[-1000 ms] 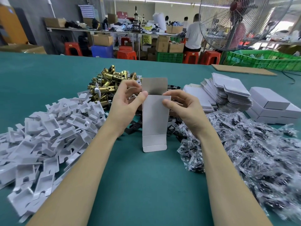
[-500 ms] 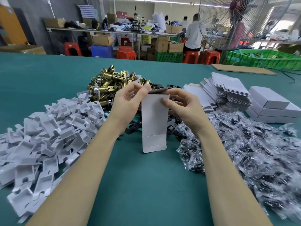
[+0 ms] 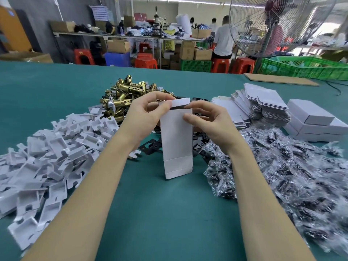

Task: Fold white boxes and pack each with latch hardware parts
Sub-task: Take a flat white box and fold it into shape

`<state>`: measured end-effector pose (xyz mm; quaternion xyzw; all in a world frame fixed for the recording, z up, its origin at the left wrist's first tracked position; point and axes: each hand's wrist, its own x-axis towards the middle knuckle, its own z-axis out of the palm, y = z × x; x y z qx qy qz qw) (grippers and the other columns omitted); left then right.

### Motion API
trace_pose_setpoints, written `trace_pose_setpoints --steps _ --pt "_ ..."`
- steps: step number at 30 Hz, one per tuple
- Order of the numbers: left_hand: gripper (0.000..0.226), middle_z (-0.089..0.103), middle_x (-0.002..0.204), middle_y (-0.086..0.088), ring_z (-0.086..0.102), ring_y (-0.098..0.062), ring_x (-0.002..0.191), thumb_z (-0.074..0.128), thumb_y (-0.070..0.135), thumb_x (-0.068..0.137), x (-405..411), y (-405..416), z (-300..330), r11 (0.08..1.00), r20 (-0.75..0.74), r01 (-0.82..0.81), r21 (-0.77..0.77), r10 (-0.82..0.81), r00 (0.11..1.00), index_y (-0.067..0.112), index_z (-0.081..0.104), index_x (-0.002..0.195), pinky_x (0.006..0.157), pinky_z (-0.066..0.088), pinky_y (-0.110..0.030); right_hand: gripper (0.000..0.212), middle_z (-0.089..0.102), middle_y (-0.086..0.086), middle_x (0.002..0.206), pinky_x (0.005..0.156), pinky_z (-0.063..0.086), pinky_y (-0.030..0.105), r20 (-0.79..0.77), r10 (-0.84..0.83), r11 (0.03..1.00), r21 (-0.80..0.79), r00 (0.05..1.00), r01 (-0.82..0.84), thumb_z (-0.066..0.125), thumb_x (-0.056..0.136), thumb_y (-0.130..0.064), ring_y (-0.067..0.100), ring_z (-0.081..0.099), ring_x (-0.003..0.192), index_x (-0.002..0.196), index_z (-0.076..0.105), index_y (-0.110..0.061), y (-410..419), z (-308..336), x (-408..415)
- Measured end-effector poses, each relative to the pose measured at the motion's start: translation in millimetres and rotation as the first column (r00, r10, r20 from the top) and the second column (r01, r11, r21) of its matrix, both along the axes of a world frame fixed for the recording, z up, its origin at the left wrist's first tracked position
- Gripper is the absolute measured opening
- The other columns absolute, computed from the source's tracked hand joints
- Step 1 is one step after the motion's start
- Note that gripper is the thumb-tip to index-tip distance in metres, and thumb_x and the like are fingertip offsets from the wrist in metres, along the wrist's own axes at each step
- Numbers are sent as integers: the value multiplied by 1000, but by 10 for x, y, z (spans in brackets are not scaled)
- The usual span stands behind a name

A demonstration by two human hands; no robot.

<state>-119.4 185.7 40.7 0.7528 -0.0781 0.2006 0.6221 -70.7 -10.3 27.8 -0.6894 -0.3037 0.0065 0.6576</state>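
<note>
Both hands (image 3: 143, 115) (image 3: 209, 121) pinch the white box (image 3: 177, 140) (top flap bent).

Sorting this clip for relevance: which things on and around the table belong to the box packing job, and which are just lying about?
Belongs to the job:
- white box, held by left hand and right hand
- flat box stack
- folded boxes
- brass latches
- white trays
- black plates
- bagged parts

Lying about:
- fan
- green crate
- cardboard sheet
- red stools
</note>
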Motion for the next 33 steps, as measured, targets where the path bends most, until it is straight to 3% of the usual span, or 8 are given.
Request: trace_pose_setpoints --steps 7,11,16,21,27,31,33 --pt "20 75 105 -5 67 -9 91 64 11 100 13 7 -26 998 -54 -3 57 6 999 26 74 92 79 59 -34 32 78 6 108 78 61 40 -65 -5 998 68 998 9 84 81 -26 25 76 97 105 64 -31 -8 -36 11" --pt "29 76 98 12 69 0 87 63 13 101 -8 -50 -29 999 -6 2 35 -2 1000 36 79 95 74 60 -25 33 78 5 110 70 59 34 -109 9 995 102 994 3 82 82 -31 23 75 98 111 65 -32 -32 -48 14" --pt "27 77 99 7 68 -1 80 66 14 100 -6 -88 -50 1000 -38 12 -24 -13 999 35 81 93 64 58 -22 30 78 1 110 69 58 30 -98 -1 997 76 995 9 76 89 -30 17 74 100 118 70 -37 -51 -60 17" --pt "20 77 98 5 69 -6 87 67 22 100 -12 -77 -76 999 -52 24 -30 -25 998 36 82 98 77 61 -33 28 78 1 106 63 59 33 -90 8 999 42 996 -4 71 95 -28 16 74 97 121 70 -38 -53 -53 20" --pt "22 78 87 2 73 -19 89 69 14 94 32 -138 -126 992 -107 -126 -9 124 986 31 82 87 81 62 -42 28 79 0 100 63 58 27 -125 6 1000 -23 992 -8 70 97 -21 12 74 92 123 69 -30 -49 -86 48" --pt "18 72 79 17 61 0 67 66 18 94 62 -173 -197 976 -53 -199 93 204 978 29 77 85 62 53 -22 23 79 -1 99 61 57 26 -142 -7 998 -68 990 -2 70 98 -23 12 74 85 119 71 -30 -35 -96 54" --pt "11 71 84 15 54 -1 63 66 23 96 71 -203 -252 969 -15 -215 122 219 976 22 72 87 60 45 -21 20 78 -5 97 57 55 24 -138 -14 997 -77 990 3 69 97 -21 9 72 81 116 72 -29 -28 -93 60"
